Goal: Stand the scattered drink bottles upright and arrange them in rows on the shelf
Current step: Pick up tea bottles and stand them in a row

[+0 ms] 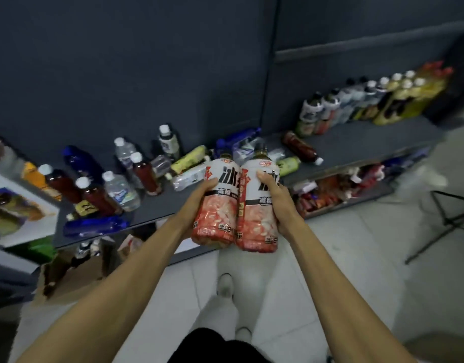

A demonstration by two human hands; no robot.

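Observation:
Two large iced-tea bottles with red and white labels are held side by side, upright, in front of the dark shelf [356,142]. My left hand [199,195] grips the left bottle [217,205]. My right hand [275,200] grips the right bottle [257,224]. Behind them several bottles lie scattered on the shelf: a yellow-green one [189,159], a clear one [191,176], a dark red one [301,148]. At the far right stands a neat row of upright bottles [369,100]. On the left stand several dark and clear bottles [94,189].
A blue bottle [94,225] lies at the shelf's front left edge. The lower shelf holds red snack packs [338,189]. A cardboard box [73,273] sits on the floor at left, and a black metal stand [448,218] at right. My legs and shoes show below on pale tiles.

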